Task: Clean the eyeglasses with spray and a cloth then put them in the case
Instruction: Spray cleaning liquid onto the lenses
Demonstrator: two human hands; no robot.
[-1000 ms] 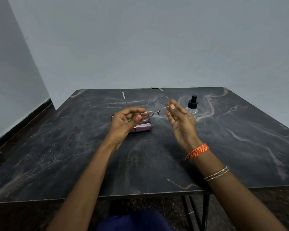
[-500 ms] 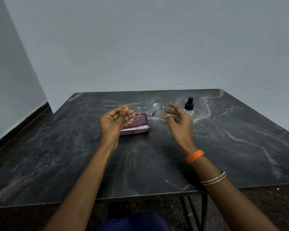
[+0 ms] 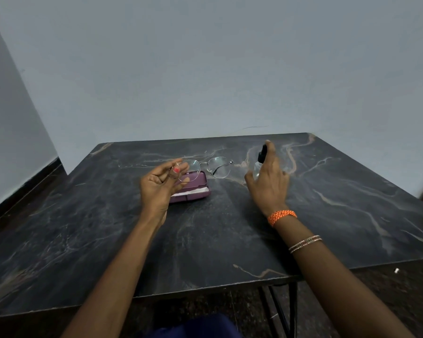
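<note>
Head view: left hand (image 3: 160,185) pinches the glasses (image 3: 205,168) by the left lens rim, thumb and fingers closed on the thin metal frame, holding them up above the table (image 3: 108,240). Lenses face the camera, one temple arm folded across behind the far lens. Glasses stretch from the left hand toward the right hand, not touching it. Right hand (image 3: 269,184) wraps the spray bottle (image 3: 260,162), index finger on top of the black nozzle, clear body mostly hidden by the palm. Cannot tell whether the bottle sits on the table or is lifted. Purple case (image 3: 193,189) lies open on the table just beyond the left hand, partly covered by it, under the glasses. White cloth (image 3: 193,191) shows inside the case. Orange thread band (image 3: 281,215) and thin bangles (image 3: 304,243) on the right wrist.
</note>
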